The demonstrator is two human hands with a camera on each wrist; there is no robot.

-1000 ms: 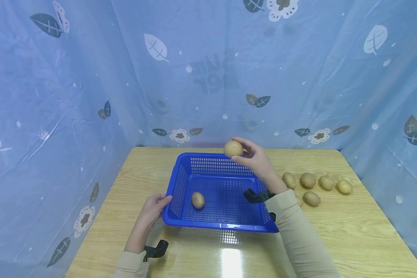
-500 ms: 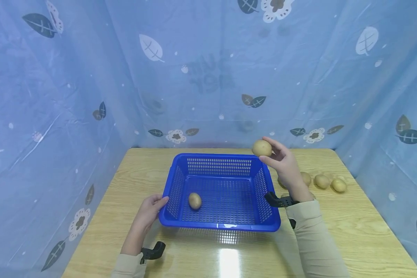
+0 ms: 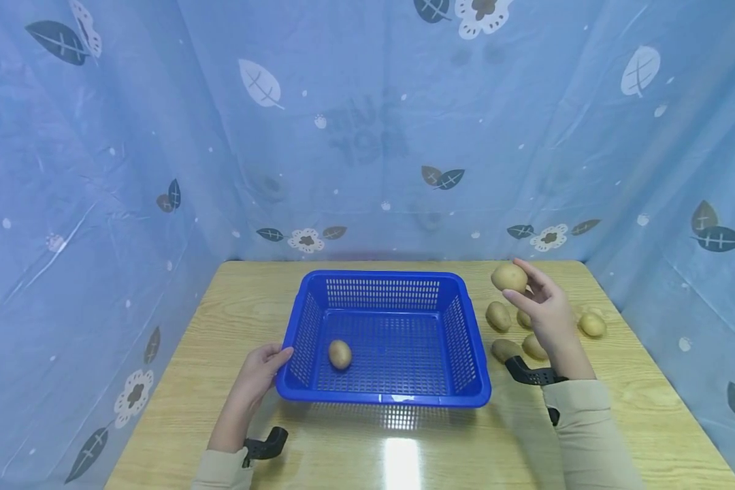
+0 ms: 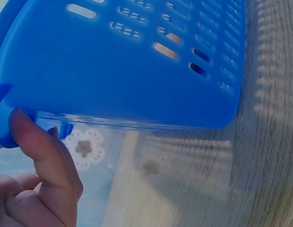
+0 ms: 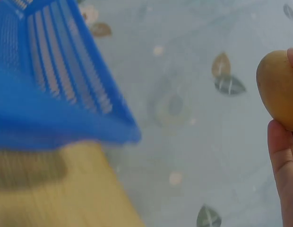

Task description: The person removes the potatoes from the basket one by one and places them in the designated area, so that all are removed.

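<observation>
My right hand [image 3: 546, 309] holds a potato [image 3: 509, 278] between thumb and fingers, up above the table to the right of the basket. The right wrist view shows the same potato [image 5: 279, 87] at its right edge. With thumb and curled fingers, my left hand [image 3: 260, 373] grips the left rim of the blue plastic basket [image 3: 382, 399]. Close up in the left wrist view, the fingers [image 4: 42, 146] lie on the basket's rim at a corner. One potato [image 3: 339, 354] lies inside the basket, toward its left side.
Several potatoes lie on the wooden table [image 3: 637, 408] right of the basket, among them a potato [image 3: 499, 316] near its rim and a potato [image 3: 592, 324] farthest right. My right hand and wrist strap partly cover some. A blue patterned curtain [image 3: 367, 136] hangs behind the table.
My right hand has carried its potato from over the basket's back rim to the right, past the basket, and slightly lower. My left hand keeps its grip on the rim.
</observation>
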